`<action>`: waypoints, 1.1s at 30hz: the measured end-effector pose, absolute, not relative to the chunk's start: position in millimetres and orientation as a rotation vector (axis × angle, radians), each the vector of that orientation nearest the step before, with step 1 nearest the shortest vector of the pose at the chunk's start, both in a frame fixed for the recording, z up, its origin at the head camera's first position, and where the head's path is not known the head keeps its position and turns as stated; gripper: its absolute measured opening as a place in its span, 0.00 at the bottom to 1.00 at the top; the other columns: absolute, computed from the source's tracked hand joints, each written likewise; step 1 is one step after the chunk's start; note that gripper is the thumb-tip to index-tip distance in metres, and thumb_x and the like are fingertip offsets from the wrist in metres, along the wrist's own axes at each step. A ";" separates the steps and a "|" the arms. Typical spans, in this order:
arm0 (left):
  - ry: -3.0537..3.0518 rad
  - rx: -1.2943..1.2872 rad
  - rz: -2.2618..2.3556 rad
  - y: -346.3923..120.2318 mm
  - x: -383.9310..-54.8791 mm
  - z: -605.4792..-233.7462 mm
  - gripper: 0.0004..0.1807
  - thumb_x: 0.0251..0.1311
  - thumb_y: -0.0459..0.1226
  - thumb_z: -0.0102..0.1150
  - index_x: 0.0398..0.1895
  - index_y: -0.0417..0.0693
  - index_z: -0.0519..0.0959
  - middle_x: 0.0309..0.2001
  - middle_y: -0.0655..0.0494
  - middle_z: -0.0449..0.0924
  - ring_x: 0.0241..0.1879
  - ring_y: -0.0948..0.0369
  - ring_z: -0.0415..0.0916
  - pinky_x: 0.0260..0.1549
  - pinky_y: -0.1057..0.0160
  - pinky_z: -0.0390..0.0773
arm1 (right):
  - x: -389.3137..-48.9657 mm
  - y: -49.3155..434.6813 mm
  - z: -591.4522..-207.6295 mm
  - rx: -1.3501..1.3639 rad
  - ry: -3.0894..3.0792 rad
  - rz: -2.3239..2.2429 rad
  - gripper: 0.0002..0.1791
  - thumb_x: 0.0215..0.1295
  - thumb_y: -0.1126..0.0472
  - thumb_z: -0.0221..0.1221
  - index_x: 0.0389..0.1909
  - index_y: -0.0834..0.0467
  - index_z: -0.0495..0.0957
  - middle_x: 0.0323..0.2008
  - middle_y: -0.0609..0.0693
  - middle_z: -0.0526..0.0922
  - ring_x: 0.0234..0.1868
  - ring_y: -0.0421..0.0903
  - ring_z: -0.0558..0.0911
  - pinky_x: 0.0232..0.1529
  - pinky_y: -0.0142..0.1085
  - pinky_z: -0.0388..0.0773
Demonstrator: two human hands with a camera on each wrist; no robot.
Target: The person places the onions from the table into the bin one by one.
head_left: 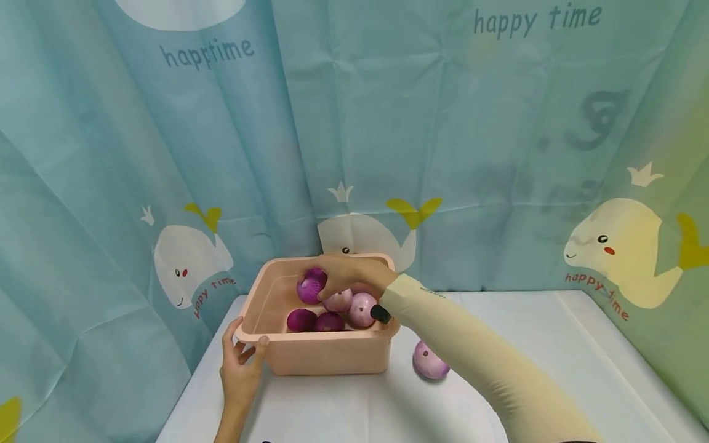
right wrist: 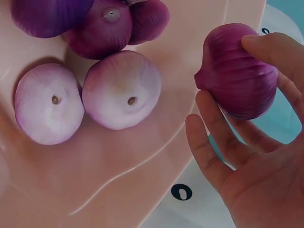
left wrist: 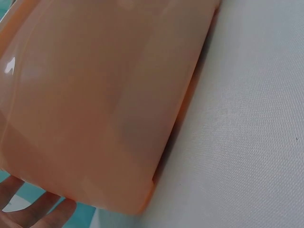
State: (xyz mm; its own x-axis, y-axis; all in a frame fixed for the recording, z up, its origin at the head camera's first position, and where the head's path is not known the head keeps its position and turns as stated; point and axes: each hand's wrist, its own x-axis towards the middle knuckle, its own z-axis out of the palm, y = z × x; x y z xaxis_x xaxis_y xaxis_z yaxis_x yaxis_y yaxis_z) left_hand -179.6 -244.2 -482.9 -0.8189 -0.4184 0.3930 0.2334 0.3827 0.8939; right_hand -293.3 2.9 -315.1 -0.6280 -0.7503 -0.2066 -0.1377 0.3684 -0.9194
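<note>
My right hand (head_left: 338, 274) holds a purple onion (right wrist: 240, 71) over the pink plastic basin (head_left: 327, 354), thumb on one side and fingers on the other. Below it, inside the basin, lie more onions: dark purple ones such as this onion (head_left: 301, 320), and pale ones such as this pinkish-white onion (right wrist: 122, 90). At the basin's near left corner, my left hand (head_left: 240, 369) grips the rim, its thumb on the front edge and fingers round the left side. In the left wrist view its fingertips (left wrist: 59, 213) touch the basin wall.
A pale purple onion (head_left: 430, 360) sits on the white table (head_left: 526, 351) to the right of the basin, partly behind my right sleeve (head_left: 476, 344). A blue curtain (head_left: 471, 135) with whale prints hangs right behind the table.
</note>
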 end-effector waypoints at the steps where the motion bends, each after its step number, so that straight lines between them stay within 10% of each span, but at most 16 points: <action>1: -2.068 0.153 -1.469 -244.2 -179.4 -482.6 0.37 0.68 0.35 0.65 0.77 0.56 0.62 0.74 0.44 0.65 0.65 0.50 0.74 0.50 0.81 0.73 | -291.9 3.3 -313.5 -0.763 1.993 -1.275 0.30 0.53 0.53 0.76 0.49 0.66 0.75 0.38 0.63 0.85 0.32 0.52 0.85 0.45 0.39 0.78; 10: -2.085 0.163 -1.455 -244.2 -179.4 -482.6 0.37 0.68 0.36 0.65 0.77 0.55 0.62 0.74 0.43 0.65 0.66 0.40 0.72 0.50 0.82 0.73 | -308.0 2.5 -319.7 -1.077 2.236 -1.020 0.19 0.60 0.58 0.72 0.50 0.57 0.79 0.38 0.52 0.81 0.41 0.46 0.81 0.45 0.37 0.79; 16: -2.096 0.163 -1.441 -244.0 -178.4 -481.5 0.37 0.68 0.36 0.66 0.77 0.56 0.61 0.74 0.42 0.65 0.67 0.38 0.71 0.50 0.82 0.72 | -321.1 0.7 -324.4 -1.240 2.426 -0.705 0.37 0.64 0.56 0.69 0.72 0.34 0.67 0.59 0.38 0.76 0.54 0.39 0.76 0.56 0.34 0.76; 33: -2.115 0.189 -1.431 -243.7 -178.7 -480.3 0.37 0.69 0.40 0.65 0.78 0.56 0.60 0.75 0.42 0.64 0.67 0.39 0.70 0.50 0.83 0.70 | -325.2 28.3 -320.7 -1.279 2.540 -0.684 0.39 0.63 0.47 0.70 0.74 0.35 0.65 0.68 0.43 0.72 0.64 0.42 0.72 0.67 0.42 0.70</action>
